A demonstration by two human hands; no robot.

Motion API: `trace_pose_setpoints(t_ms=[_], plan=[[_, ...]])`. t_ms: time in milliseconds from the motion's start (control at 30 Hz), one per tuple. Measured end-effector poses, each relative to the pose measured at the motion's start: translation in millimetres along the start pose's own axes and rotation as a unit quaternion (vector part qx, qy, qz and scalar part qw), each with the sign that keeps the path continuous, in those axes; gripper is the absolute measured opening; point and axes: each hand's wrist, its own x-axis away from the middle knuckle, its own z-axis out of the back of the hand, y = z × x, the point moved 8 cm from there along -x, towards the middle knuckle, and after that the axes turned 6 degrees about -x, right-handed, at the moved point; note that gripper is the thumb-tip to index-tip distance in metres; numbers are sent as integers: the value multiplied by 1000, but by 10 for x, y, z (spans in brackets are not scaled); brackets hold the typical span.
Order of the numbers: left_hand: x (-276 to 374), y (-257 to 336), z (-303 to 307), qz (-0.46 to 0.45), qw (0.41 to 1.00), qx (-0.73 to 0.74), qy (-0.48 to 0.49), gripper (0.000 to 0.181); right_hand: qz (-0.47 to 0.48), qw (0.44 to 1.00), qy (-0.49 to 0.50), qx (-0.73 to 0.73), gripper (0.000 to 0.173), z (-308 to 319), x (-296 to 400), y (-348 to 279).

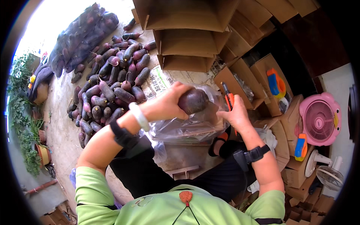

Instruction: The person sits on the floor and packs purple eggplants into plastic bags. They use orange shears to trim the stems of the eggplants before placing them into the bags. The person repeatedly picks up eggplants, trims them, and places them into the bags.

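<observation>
My left hand [174,102] is closed around a dark purple radish [193,101], held above a cardboard box lined with a clear plastic bag [180,130]. To its right, my right hand [235,112] grips a cutting tool with red and black handles [229,98], probably pruning shears; part of it is hidden by the fingers. A large heap of dark purple radishes [112,84] lies on the floor, left of the box. Whether anything lies inside the lined box is hard to tell.
Open cardboard boxes [185,42] are stacked beyond the lined box. A full plastic sack of radishes [81,39] lies at the upper left. On the right are tape dispensers [276,83], more cartons and a pink fan [319,119]. Potted plants [42,154] line the left.
</observation>
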Motion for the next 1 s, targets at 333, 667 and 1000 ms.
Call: trace_pose_setpoints(t_ms=[333, 667, 1000], plan=[[-349, -1125, -1358, 128, 971, -65, -191, 82, -6, 997, -53, -51, 40, -285, -174, 300], [-834, -1211, -2189, 67, 922, -291, -245, 60, -64, 984, -92, -140, 46, -177, -130, 160], [-353, 122, -870, -151, 951, -211, -169, 32, -87, 974, -66, -198, 29, -20, -350, 110]])
